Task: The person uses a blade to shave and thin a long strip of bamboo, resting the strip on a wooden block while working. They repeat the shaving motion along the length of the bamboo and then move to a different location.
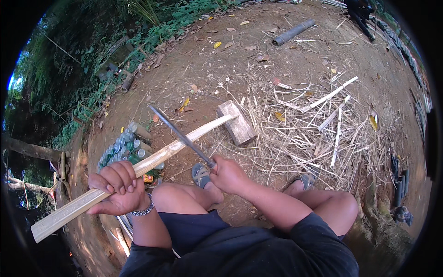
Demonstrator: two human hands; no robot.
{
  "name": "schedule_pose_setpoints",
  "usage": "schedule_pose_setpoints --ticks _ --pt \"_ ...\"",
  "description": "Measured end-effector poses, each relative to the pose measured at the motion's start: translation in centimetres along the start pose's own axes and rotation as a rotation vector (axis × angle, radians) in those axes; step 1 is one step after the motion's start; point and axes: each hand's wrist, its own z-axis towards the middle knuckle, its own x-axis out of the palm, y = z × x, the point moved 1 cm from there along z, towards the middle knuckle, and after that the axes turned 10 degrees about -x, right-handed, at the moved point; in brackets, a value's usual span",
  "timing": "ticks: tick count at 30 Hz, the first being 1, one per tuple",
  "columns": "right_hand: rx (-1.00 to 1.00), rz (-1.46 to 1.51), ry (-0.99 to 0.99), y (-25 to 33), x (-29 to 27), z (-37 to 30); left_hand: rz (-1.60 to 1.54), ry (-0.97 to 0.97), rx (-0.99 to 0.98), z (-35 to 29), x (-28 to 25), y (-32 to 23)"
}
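Note:
My left hand (pixel 117 188), a chain bracelet at its wrist, is wrapped round a long pale wooden strip (pixel 157 159). The strip slants up to the right, its narrower far end lying on a short squared wood block (pixel 241 130) on the ground. In my right hand (pixel 229 175) is a long knife (pixel 179 132), the fingers closed on its handle. Its thin dark blade crosses the strip between my left hand and the block, pointing away to the upper left. Whether the edge bites into the wood I cannot tell.
Wood shavings (pixel 295 134) and several pale split pieces (pixel 330 94) litter the dirt right of the block. Glass bottles (pixel 124 147) are stacked at the left, beyond my left hand. Further off lie a grey pipe (pixel 294 32) and green plants (pixel 177 21). My sandalled feet flank the work.

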Motion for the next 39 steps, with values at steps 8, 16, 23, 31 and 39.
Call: schedule_pose_setpoints --ticks 8,16,23,31,39 --pt "0.17 -0.094 -0.048 -6.5 0.2 -0.2 0.029 -0.006 -0.016 -0.8 0.3 0.4" --pt "0.067 -0.073 -0.039 -4.2 0.6 0.3 0.019 0.007 -0.038 -0.5 1.5 0.4" --pt "0.044 -0.088 0.04 -1.9 -1.1 1.8 0.045 -0.04 -0.049 0.8 -0.6 -0.2" --pt "0.15 -0.09 -0.023 -7.9 -0.4 2.8 0.058 -0.005 -0.104 2.8 0.4 -1.0" --pt "0.08 -0.085 -0.016 -10.2 0.9 3.0 0.058 -0.019 -0.133 2.5 1.1 -1.0"
